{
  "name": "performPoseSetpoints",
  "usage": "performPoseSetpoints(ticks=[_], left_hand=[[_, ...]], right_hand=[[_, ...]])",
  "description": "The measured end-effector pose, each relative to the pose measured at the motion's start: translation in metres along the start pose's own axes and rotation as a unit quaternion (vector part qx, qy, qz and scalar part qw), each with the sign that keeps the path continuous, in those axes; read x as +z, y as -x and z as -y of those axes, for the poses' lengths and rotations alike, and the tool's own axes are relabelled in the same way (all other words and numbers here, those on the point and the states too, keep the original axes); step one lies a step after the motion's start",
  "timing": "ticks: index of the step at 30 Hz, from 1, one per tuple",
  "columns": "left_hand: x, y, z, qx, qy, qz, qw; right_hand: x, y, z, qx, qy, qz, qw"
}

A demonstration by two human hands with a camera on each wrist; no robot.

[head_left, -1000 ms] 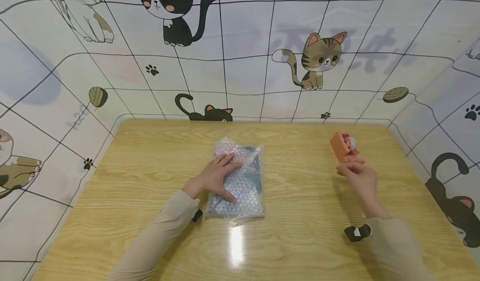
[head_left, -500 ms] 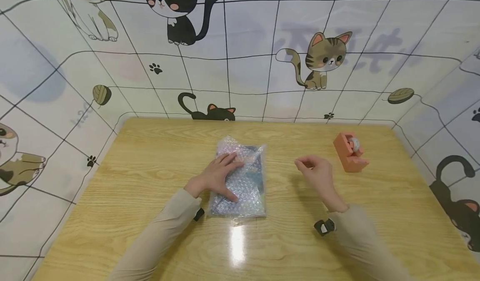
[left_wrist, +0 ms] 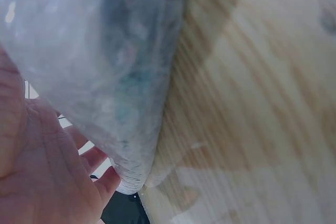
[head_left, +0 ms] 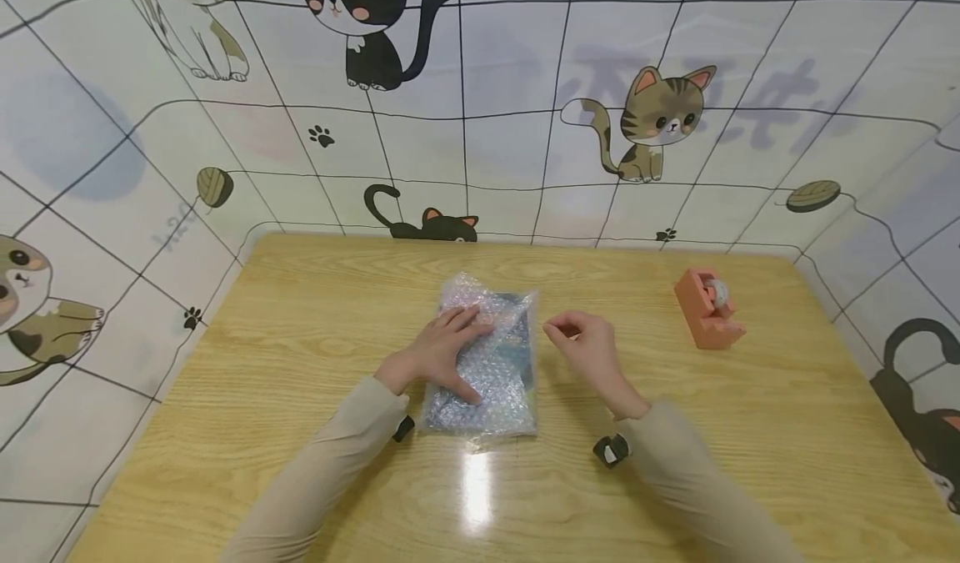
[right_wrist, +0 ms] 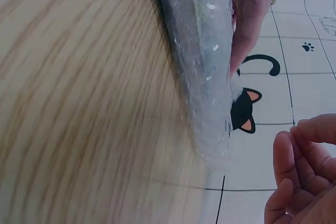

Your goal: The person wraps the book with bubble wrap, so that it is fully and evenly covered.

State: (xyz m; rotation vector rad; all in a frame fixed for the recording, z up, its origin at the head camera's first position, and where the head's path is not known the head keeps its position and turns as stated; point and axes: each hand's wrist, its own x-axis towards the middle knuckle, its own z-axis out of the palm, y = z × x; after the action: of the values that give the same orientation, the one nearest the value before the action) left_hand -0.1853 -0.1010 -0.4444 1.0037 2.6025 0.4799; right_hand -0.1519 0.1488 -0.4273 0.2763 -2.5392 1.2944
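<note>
A flat package in bubble wrap (head_left: 498, 371) lies on the wooden table, with bluish contents showing through. My left hand (head_left: 442, 353) rests on its left part with fingers spread, pressing the wrap. In the left wrist view the palm and fingers (left_wrist: 58, 166) lie along the package's edge. My right hand (head_left: 588, 348) is held just off the package's right edge, thumb and index fingertips pinched together. In the right wrist view those fingertips (right_wrist: 294, 132) meet at what seems a small clear piece of tape, hardly visible. The coral tape dispenser (head_left: 708, 309) with its roll stands to the right.
The wooden table (head_left: 337, 296) reaches back to a wall covering (head_left: 502, 154) printed with cats and grid lines. Similar printed panels enclose the left and right sides. A dark wrist camera (head_left: 611, 451) sits below the right wrist.
My right hand has moved left from the tape dispenser to the package's right side, fingertips still pinched. The left hand has stayed on the bubble wrap; the head view has shifted slightly.
</note>
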Motion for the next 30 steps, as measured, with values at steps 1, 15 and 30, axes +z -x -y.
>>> performPoseSetpoints(ticks=[1,15,30], left_hand=[[0.000,0.000,0.000,-0.001,-0.001,0.001,1.0000],[0.000,-0.001,-0.001,-0.012,0.003,0.006,0.9999],[0.001,0.000,0.002,-0.009,-0.007,-0.001,0.9999]], right_hand=[[0.002,0.000,0.001,-0.004,-0.004,0.003,1.0000],[0.031,-0.004,0.012,-0.031,-0.026,0.048,0.9980],[0.050,-0.001,0.017,-0.147,0.073,0.074,0.9837]])
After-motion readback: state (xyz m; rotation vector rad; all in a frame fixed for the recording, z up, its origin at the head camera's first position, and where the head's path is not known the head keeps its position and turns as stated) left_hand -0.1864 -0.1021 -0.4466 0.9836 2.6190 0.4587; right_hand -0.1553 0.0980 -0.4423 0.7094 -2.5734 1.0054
